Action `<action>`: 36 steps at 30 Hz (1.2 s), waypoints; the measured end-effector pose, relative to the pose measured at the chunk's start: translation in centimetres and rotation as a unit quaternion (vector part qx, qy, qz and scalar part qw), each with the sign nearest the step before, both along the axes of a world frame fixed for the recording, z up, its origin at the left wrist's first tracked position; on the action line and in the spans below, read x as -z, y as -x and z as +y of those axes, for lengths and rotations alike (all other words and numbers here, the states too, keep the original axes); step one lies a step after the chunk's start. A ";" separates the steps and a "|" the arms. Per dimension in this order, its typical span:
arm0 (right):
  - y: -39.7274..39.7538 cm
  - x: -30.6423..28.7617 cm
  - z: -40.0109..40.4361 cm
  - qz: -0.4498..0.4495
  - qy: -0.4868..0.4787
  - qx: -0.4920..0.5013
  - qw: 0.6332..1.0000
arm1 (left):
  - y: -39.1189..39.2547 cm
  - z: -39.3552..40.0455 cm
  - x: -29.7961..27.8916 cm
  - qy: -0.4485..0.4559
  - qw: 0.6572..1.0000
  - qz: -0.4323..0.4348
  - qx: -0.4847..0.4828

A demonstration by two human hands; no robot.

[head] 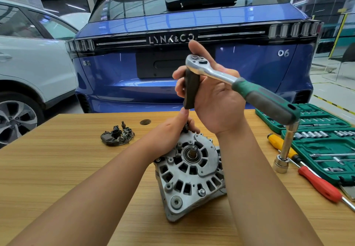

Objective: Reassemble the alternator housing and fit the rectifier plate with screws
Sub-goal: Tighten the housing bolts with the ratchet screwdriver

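Blue car (192,57) behind the desk (57,168) reads "LYNK&CO" across the tailgate, plus an "06" badge on its right. The alternator housing (190,172) stands mid-desk toward the near edge: cast grey aluminium, vent slots all round, shaft stub in the middle. Left hand (172,130) grips its far rim, fingers curled around a small dark bit. Right hand (213,99) is raised above it, wrapped around a ratchet (236,80) carrying a long black socket (191,90). The rectifier plate (117,136) lies toward the far edge, left of the housing.

Wooden table (57,168) — bright garage floor (324,88)
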State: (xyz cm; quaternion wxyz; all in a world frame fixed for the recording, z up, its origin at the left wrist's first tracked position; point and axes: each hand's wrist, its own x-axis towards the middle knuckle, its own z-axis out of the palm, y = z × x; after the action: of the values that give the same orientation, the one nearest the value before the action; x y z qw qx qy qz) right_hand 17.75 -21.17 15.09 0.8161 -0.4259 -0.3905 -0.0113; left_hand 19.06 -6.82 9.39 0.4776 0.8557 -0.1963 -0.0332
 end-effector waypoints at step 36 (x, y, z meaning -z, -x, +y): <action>2.4 -2.6 -0.1 0.185 -0.096 -0.001 0.978 | -0.2 0.2 0.0 -0.031 0.999 0.010 -0.012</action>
State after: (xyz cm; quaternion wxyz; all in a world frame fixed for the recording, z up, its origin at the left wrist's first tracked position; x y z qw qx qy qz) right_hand 15.31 -21.28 17.68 0.9112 -0.3401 -0.2305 0.0307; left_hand 19.30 -6.67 9.35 0.4533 0.8720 -0.1800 -0.0417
